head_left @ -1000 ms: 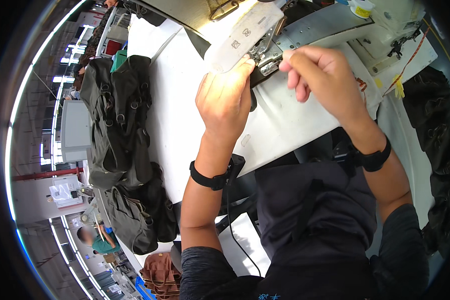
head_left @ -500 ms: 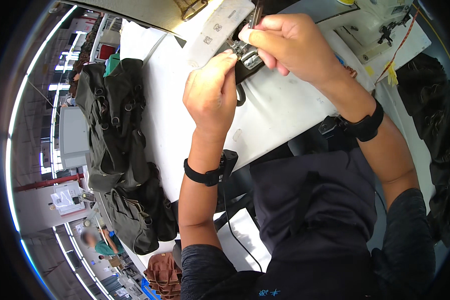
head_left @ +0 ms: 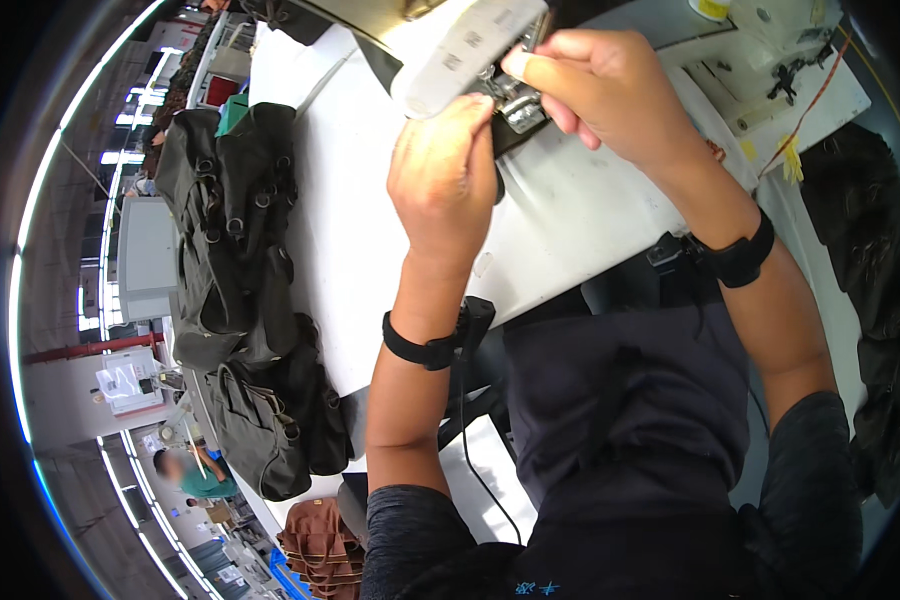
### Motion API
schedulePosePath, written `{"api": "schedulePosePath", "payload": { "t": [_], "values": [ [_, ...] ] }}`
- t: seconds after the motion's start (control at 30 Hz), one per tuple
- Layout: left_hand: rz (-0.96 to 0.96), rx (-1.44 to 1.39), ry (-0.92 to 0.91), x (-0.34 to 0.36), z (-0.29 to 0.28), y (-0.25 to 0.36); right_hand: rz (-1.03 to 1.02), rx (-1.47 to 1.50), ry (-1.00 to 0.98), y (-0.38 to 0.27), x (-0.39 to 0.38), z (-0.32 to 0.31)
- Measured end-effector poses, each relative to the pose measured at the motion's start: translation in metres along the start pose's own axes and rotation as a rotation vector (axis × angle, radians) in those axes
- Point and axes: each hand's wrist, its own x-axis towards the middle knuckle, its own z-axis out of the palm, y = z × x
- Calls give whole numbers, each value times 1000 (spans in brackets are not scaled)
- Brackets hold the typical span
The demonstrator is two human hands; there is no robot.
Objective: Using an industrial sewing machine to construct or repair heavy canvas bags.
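Observation:
Both of my hands are at the needle end of a pale sewing machine, over a white work table. My left hand is closed, its thumb and fingertips pressed together beside the shiny metal parts under the machine head. Whatever it pinches is hidden, though a bit of dark material shows just below its fingers. My right hand is pinched closed near the needle area, thumb and forefinger together, the other fingers curled. I cannot make out what lies between its fingertips; a slim metal part rises right beside them.
Dark green bags are heaped along the table's left side. Brown bags stand at the lower left. Another machine sits at the upper right, with dark material hanging below it. A person in green is far left.
The whole view has shifted slightly, with the machine appearing farther right and higher. Both hands stay closed at the needle area, with little change relative to the machine.

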Motion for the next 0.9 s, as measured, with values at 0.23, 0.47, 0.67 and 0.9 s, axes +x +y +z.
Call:
{"api": "schedulePosePath", "payload": {
  "t": [0.23,0.47,0.67,0.9],
  "values": [
    [-36,73,-6,-1,1,0,26,36,-17,2,2,-1],
    [-71,-63,-304,22,-28,-5,14,14,-27,3,1,-4],
    [200,97,-727,44,-51,-50,-7,6,-28,5,1,-2],
    [318,131,-732,45,-49,-47,33,-82,8,0,-1,2]
  ]
}}
